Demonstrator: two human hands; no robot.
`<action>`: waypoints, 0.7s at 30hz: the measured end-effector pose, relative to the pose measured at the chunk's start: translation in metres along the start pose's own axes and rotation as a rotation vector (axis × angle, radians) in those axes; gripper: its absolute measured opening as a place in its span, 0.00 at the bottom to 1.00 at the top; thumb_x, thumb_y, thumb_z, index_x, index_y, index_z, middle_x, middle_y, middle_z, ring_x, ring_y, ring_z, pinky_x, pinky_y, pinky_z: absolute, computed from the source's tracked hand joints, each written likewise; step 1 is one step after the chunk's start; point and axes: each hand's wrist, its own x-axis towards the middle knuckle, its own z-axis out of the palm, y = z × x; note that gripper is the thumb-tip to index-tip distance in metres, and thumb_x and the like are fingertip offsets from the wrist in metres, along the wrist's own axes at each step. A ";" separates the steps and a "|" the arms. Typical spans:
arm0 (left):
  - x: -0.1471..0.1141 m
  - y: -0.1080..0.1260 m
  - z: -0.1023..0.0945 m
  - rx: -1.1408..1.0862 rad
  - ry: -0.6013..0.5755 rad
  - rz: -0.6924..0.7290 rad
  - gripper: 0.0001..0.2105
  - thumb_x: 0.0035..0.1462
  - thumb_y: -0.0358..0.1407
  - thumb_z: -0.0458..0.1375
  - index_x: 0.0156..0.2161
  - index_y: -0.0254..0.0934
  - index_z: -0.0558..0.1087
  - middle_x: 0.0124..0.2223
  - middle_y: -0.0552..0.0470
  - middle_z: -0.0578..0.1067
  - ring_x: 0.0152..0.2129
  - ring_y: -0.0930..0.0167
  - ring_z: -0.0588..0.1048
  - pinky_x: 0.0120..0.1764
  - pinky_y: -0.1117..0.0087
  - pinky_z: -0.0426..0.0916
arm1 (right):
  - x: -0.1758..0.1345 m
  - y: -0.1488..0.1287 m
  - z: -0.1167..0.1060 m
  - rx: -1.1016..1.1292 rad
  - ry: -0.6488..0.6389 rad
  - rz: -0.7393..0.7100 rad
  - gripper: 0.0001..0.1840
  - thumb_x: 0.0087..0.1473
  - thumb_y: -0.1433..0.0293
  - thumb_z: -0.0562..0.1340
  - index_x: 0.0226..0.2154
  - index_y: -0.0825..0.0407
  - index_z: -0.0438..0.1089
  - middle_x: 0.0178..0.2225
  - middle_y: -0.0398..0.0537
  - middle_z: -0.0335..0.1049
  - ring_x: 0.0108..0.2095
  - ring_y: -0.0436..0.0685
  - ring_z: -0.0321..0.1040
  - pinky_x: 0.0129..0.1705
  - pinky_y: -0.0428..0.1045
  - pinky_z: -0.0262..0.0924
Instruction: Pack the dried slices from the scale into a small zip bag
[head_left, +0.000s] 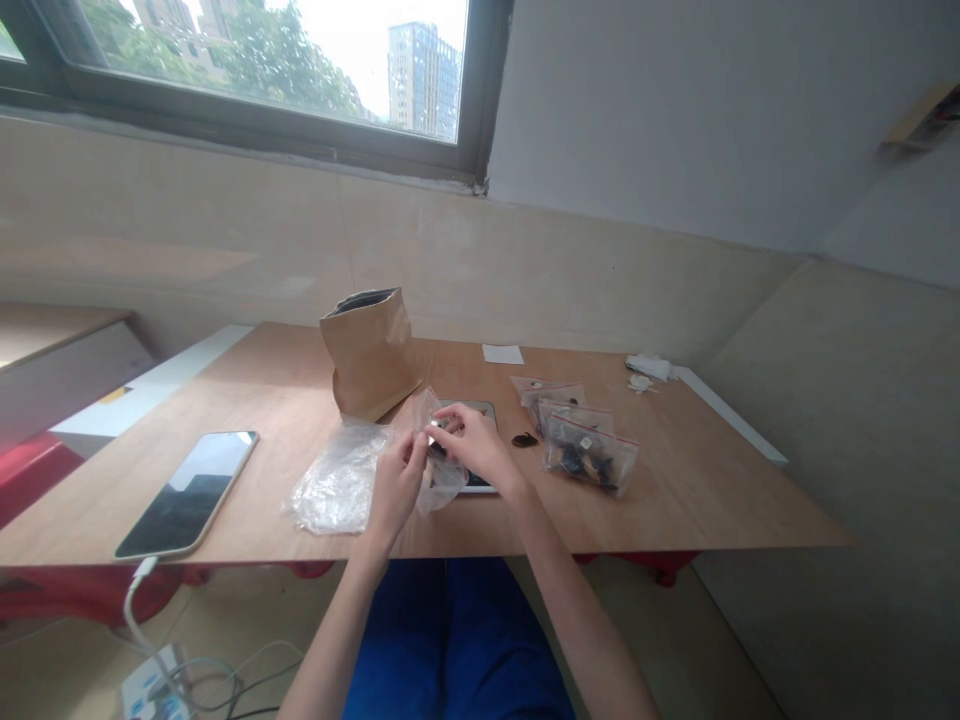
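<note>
I've got both hands over the middle of the table. The left hand and right hand pinch a small clear bag between fingertips, just above the scale. A loose plastic bag lies left, the paper bag behind, filled bags right, a phone far left.
</note>
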 end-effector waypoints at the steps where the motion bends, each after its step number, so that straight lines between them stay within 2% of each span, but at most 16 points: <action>1: 0.000 -0.001 -0.001 -0.026 0.013 -0.021 0.17 0.58 0.45 0.46 0.22 0.38 0.59 0.20 0.57 0.63 0.20 0.73 0.64 0.26 0.72 0.57 | 0.000 0.003 0.000 -0.007 0.011 -0.035 0.15 0.51 0.62 0.62 0.39 0.53 0.70 0.27 0.43 0.70 0.21 0.47 0.63 0.27 0.45 0.59; 4: 0.002 -0.007 -0.005 -0.089 0.085 -0.073 0.16 0.57 0.43 0.47 0.21 0.39 0.59 0.20 0.57 0.62 0.20 0.73 0.63 0.27 0.72 0.58 | 0.002 0.016 -0.005 -0.068 0.151 -0.158 0.13 0.57 0.63 0.55 0.40 0.52 0.69 0.37 0.47 0.70 0.29 0.49 0.64 0.34 0.47 0.61; 6: 0.003 -0.009 -0.007 -0.131 0.146 -0.105 0.16 0.57 0.42 0.48 0.21 0.39 0.58 0.20 0.58 0.61 0.20 0.73 0.62 0.27 0.73 0.57 | 0.002 0.030 -0.006 -0.135 0.255 -0.189 0.13 0.59 0.67 0.51 0.39 0.53 0.69 0.39 0.49 0.69 0.32 0.50 0.64 0.38 0.48 0.61; 8: 0.004 -0.010 -0.009 -0.177 0.211 -0.136 0.16 0.56 0.42 0.48 0.20 0.39 0.57 0.19 0.58 0.60 0.19 0.74 0.61 0.26 0.73 0.57 | 0.002 0.045 -0.003 -0.231 0.297 -0.169 0.14 0.59 0.68 0.50 0.40 0.53 0.70 0.39 0.51 0.67 0.36 0.53 0.65 0.43 0.51 0.61; 10: 0.005 -0.010 -0.010 -0.215 0.271 -0.153 0.16 0.56 0.41 0.48 0.20 0.39 0.57 0.19 0.58 0.60 0.19 0.74 0.61 0.26 0.73 0.57 | 0.001 0.059 0.005 -0.364 0.282 -0.126 0.15 0.57 0.68 0.53 0.45 0.53 0.69 0.43 0.54 0.65 0.45 0.58 0.62 0.49 0.55 0.58; 13: 0.004 -0.009 -0.011 -0.239 0.325 -0.161 0.16 0.56 0.40 0.48 0.19 0.38 0.57 0.19 0.58 0.60 0.19 0.74 0.61 0.27 0.73 0.57 | -0.001 0.073 0.021 -0.539 0.227 -0.070 0.21 0.57 0.64 0.55 0.53 0.51 0.64 0.54 0.59 0.56 0.54 0.66 0.54 0.54 0.61 0.53; 16: 0.004 -0.009 -0.012 -0.237 0.333 -0.176 0.16 0.56 0.40 0.49 0.19 0.38 0.58 0.18 0.58 0.60 0.18 0.74 0.61 0.27 0.73 0.57 | 0.000 0.078 0.032 -0.628 0.215 -0.064 0.22 0.59 0.62 0.53 0.54 0.52 0.64 0.58 0.62 0.53 0.57 0.69 0.52 0.55 0.63 0.51; 21: 0.005 -0.009 -0.013 -0.244 0.338 -0.182 0.16 0.55 0.39 0.49 0.18 0.38 0.57 0.18 0.59 0.60 0.18 0.75 0.61 0.26 0.73 0.57 | 0.000 0.080 0.034 -0.688 0.219 -0.118 0.19 0.58 0.66 0.55 0.50 0.53 0.67 0.55 0.62 0.57 0.53 0.67 0.57 0.52 0.62 0.57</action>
